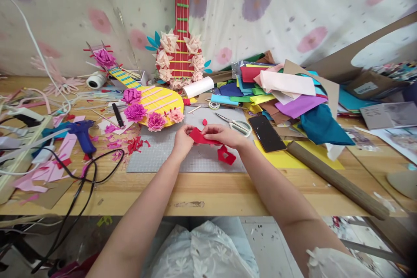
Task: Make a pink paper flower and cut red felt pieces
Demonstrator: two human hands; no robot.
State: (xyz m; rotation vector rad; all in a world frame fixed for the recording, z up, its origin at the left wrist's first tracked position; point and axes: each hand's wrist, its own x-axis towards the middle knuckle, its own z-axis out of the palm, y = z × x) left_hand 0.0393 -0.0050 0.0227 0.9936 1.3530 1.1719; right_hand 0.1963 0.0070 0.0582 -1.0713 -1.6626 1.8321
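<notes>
Above the grey cutting mat (156, 156), a strip of red paper (199, 136) is pinched between my two hands. My left hand (183, 139) grips its left end, fingers closed. Over its right part lies my right hand (221, 135), thumb and fingers pressed on the paper. Just below my right hand, a cut red paper piece (226, 155) with a hole in it rests on the mat. A small red paper petal (204, 121) lies beyond my hands. Scissors with white and green handles (240, 127) are to the right, blades apart from my hand.
A yellow paper guitar with pink flowers (159, 102) and a red one (181, 56) stand behind the mat. At left are a blue glue gun (83, 135), cables and paper scraps. At right lie a phone (267, 134), a long brown tube (335, 178) and piled coloured paper (286, 82).
</notes>
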